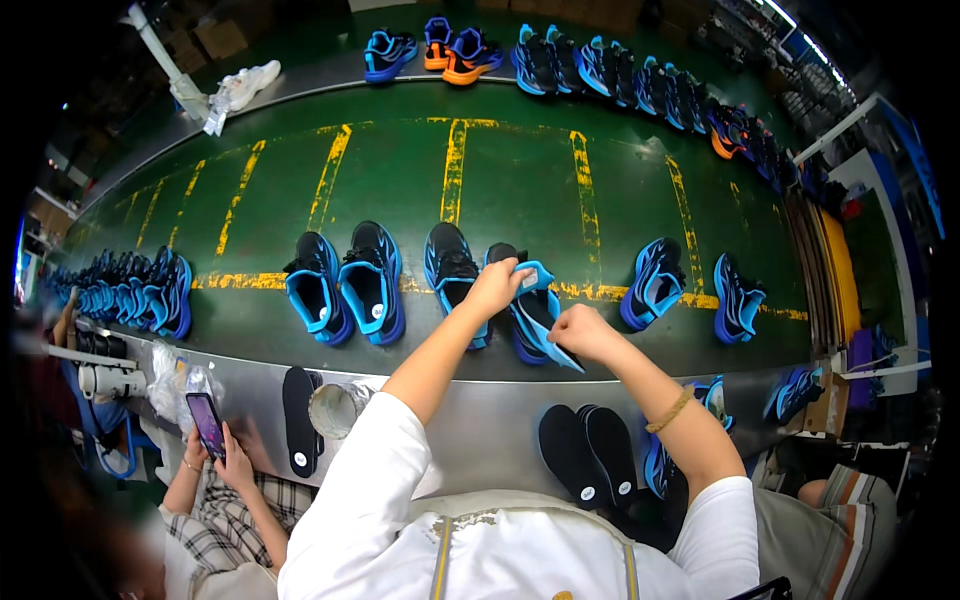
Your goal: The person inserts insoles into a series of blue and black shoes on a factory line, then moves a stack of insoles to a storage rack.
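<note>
The right hand [583, 332] pinches the blue insert [541, 335], its long axis slanting forward-left along the shoe [520, 338], whose tongue [541, 275] the left hand [497, 286], nearer the toe, grips.

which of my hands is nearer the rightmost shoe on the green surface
Right. Your right hand is left of the rightmost shoe, with another shoe standing between; your left hand is farther left.

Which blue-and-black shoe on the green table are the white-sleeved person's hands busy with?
The handled shoe, just right of the neighbouring shoe that the left forearm partly covers. It alone has the left hand and right hand at its opening.
</note>
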Demonstrator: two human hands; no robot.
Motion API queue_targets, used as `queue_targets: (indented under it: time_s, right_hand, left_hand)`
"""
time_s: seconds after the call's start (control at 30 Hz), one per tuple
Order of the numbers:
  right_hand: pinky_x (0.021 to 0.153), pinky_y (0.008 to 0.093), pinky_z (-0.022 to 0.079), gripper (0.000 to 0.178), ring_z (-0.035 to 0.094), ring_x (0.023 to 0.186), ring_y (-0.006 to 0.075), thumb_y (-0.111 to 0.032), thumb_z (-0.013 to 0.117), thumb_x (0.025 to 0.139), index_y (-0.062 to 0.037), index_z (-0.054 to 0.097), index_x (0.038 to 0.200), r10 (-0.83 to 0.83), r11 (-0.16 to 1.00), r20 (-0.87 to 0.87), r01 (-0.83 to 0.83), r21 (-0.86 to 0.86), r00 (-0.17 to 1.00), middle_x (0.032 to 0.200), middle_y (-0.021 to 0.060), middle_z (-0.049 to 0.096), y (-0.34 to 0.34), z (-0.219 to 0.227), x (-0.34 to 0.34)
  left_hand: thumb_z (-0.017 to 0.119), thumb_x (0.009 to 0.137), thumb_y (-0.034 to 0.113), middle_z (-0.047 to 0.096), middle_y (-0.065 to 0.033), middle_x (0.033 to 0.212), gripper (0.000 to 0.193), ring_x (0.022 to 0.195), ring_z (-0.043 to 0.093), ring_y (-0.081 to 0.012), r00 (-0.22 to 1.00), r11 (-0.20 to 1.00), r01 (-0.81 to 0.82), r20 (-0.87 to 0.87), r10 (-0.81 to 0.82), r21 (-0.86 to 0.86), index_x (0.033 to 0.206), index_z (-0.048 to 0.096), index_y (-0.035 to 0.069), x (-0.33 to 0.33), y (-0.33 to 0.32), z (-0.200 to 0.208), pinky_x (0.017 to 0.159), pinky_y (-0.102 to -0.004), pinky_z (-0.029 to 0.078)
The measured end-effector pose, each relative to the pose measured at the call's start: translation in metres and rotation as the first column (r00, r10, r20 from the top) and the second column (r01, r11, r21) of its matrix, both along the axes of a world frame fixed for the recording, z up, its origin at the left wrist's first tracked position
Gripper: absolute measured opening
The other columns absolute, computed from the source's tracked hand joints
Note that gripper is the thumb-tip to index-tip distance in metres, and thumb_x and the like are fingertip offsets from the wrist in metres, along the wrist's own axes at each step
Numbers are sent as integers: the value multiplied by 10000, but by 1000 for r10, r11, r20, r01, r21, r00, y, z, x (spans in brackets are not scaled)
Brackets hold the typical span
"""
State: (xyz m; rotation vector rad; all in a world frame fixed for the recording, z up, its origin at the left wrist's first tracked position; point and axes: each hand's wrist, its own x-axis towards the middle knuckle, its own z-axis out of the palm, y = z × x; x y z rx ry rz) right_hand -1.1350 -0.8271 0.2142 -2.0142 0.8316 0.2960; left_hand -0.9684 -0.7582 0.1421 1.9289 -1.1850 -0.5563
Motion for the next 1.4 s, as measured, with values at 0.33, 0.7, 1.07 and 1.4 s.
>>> queue_targets:
  time_s: [0.33, 0.7, 1.07, 1.4]
  right_hand:
    - [690, 393, 483, 153, 542, 820, 353, -132, 549, 741, -1, 570, 816, 301, 564, 59, -128, -816, 952, 948, 215, 508, 29, -57, 4]
    - [676, 368, 493, 143, 562, 789, 299, -72, 503, 708, 28, 578, 778, 413, 656, -116, -383, -650, 903, 845, 179, 526, 13, -65, 5]
    - [688, 345, 468, 189, 537, 855, 264, -134, 491, 757, -43, 620, 860, 504, 492, -474, -691, -530, 722, 928, 152, 533, -3, -96, 36]
    - [909, 381, 339, 256, 559, 871, 220, -188, 418, 805, -26, 614, 836, 761, 286, -465, -877, -387, 453, 783, 90, 617, -24, -92, 37]
  left_hand:
    - [582, 802, 251, 531, -232, 783, 295, 739, 517, -380, 990, 985, 118, -61, -126, -123, 780, 524, -37, 3, 1, -6, 640, -398, 413]
    - [526, 840, 255, 465, -186, 597, 287, 524, 433, -268, 973, 994, -78, -223, 59, -75, 766, 493, -20, -9, 1, -13, 534, -339, 388]
    - [523, 840, 203, 482, -204, 654, 244, 604, 488, -312, 980, 996, -28, -198, 10, -87, 796, 499, -35, -5, 5, -12, 565, -343, 396]
    - [542, 833, 205, 482, -193, 677, 235, 623, 476, -339, 988, 979, -77, -148, 49, -189, 793, 476, -18, -12, 1, -19, 575, -368, 391]
